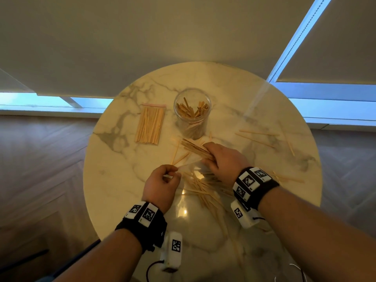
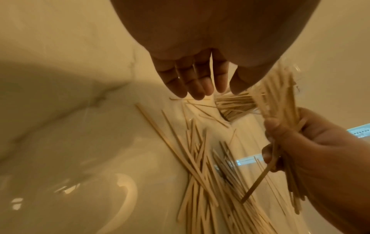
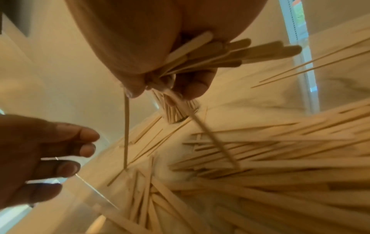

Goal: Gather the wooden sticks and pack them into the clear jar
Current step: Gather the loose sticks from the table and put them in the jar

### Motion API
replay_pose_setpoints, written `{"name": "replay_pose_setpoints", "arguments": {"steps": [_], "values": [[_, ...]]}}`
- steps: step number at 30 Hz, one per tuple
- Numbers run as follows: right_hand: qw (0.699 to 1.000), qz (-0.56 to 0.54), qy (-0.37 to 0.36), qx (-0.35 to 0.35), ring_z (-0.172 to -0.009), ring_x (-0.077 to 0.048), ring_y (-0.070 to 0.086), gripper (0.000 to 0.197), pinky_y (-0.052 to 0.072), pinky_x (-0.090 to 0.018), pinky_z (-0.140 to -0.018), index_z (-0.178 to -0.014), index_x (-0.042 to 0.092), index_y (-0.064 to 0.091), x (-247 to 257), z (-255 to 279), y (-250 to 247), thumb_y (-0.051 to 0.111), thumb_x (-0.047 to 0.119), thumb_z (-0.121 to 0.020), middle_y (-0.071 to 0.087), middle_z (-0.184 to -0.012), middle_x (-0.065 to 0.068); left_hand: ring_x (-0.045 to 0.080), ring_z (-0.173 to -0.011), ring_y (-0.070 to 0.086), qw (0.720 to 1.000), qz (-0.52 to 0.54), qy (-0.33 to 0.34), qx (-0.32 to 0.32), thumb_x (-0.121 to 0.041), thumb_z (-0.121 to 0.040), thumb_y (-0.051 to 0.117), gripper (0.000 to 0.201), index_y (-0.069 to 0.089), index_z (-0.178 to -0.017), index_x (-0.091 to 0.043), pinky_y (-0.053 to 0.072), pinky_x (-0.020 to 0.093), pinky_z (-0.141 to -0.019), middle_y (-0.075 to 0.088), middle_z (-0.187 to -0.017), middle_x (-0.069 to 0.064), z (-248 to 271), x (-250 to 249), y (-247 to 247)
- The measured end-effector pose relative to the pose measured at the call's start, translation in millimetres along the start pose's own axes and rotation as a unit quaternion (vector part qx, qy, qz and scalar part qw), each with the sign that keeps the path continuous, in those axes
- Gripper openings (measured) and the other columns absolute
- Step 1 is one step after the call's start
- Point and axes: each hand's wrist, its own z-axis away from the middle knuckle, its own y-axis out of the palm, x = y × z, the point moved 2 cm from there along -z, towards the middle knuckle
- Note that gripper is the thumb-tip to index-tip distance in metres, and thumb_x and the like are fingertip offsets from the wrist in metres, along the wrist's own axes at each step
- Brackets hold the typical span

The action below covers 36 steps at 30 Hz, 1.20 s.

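Sticks in a sealed bag (image 1: 150, 127) lie at the left of the worktop (image 1: 114, 159), beside the clear jar (image 1: 192, 112), already part filled. The left hand (image 1: 161, 185) pinches one thin stick; the right hand (image 1: 220, 159) grips a bundle (image 1: 195, 148) over the loose pile (image 1: 203, 188). That bundle fans unevenly, so sticks may slip out, or its splayed ends may catch the jar's rim and tip it.
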Motion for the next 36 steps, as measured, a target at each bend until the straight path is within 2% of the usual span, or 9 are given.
{"name": "replay_pose_setpoints", "arguments": {"steps": [2,5,10,13,15,18,24,30,36], "values": [[0.998,0.036,-0.007,0.043,-0.101,-0.024,0.064,0.039,0.047,-0.034,-0.082,-0.133,0.026,0.051,1,-5,2,0.05,0.048,-0.102,0.066,-0.115,0.001,0.006,-0.075,0.063,1.0,0.004,-0.007,0.005,-0.027,-0.093,0.069,0.01,0.07,-0.103,-0.026,0.042,0.005,-0.057,0.07,-0.093,-0.005,-2,-1,0],[0.996,0.059,0.006,0.063,-0.086,-0.021,0.062,0.033,0.043,-0.032,-0.071,-0.112,0.027,0.053,3,-6,1,0.049,0.057,-0.1,0.06,-0.089,0.008,0.006,-0.079,0.064,1.0,0.012,-0.022,0.015,-0.028,-0.093,0.07,0.009,0.07,-0.102,-0.028,0.042,0.007,-0.059,0.07,-0.095,-0.006,-2,3,-2],[0.999,-0.033,0.026,-0.028,-0.066,-0.012,0.053,0.028,0.036,-0.03,-0.059,-0.09,0.028,0.047,15,-1,-27,0.049,0.054,-0.1,0.053,-0.073,0.008,0.017,-0.081,0.07,0.99,0.122,-0.056,0.031,-0.028,-0.098,0.065,0.009,0.072,-0.1,-0.022,0.06,0.036,-0.078,0.073,-0.094,0.002,-2,-7,-5],[0.984,-0.149,0.026,-0.088,-0.065,-0.014,0.062,0.023,0.052,-0.037,-0.058,-0.092,0.028,0.051,26,2,-59,0.05,0.049,-0.1,0.062,-0.076,0.002,0.021,-0.081,0.067,0.966,0.237,-0.077,0.063,-0.023,-0.103,0.058,0.02,0.071,-0.105,-0.008,0.056,0.04,-0.079,0.071,-0.094,0.01,-4,-35,-4],[0.959,-0.262,0.007,-0.111,-0.067,-0.018,0.068,0.015,0.06,-0.043,-0.062,-0.098,0.026,0.054,39,3,-79,0.049,0.039,-0.104,0.067,-0.078,0.0,0.026,-0.085,0.067,0.938,0.318,-0.101,0.094,-0.024,-0.103,0.056,0.023,0.07,-0.103,-0.005,0.053,0.041,-0.081,0.07,-0.093,0.011,-4,-56,-2],[0.894,-0.419,-0.028,-0.157,-0.053,-0.022,0.056,0.011,0.054,-0.044,-0.054,-0.099,0.018,0.048,61,3,-106,0.045,0.022,-0.109,0.052,-0.062,0.003,0.029,-0.094,0.07,0.893,0.395,-0.145,0.162,-0.031,-0.103,0.056,0.028,0.069,-0.105,-0.007,0.053,0.045,-0.093,0.072,-0.1,0.014,-1,-83,4],[0.789,-0.595,-0.017,-0.152,-0.045,-0.018,0.033,0.02,0.038,-0.027,-0.044,-0.099,0.011,0.051,82,-4,-130,0.048,0.029,-0.108,0.037,-0.059,-0.001,0.043,-0.125,0.062,0.822,0.462,-0.175,0.283,-0.051,-0.101,0.05,0.061,0.061,-0.133,-0.001,0.044,0.057,-0.113,0.065,-0.135,0.024,11,-106,17],[0.795,-0.584,0.005,-0.163,-0.044,-0.018,0.034,0.039,0.032,-0.027,-0.043,-0.08,0.011,0.058,80,4,-134,0.056,0.046,-0.095,0.04,-0.054,-0.003,0.03,-0.099,0.066,0.845,0.525,-0.05,0.09,-0.015,-0.091,0.06,0.028,0.063,-0.119,-0.011,0.052,0.045,-0.086,0.072,-0.111,0.008,4,-117,-14],[0.758,-0.619,0.054,-0.199,-0.051,-0.012,0.04,0.038,0.032,-0.025,-0.044,-0.078,0.019,0.059,75,11,-150,0.061,0.056,-0.083,0.052,-0.068,0.0,0.021,-0.088,0.068,0.899,0.427,0.073,0.07,-0.016,-0.104,0.054,0.02,0.067,-0.119,-0.014,0.057,0.042,-0.084,0.075,-0.103,0.006,16,-145,-21]]}}
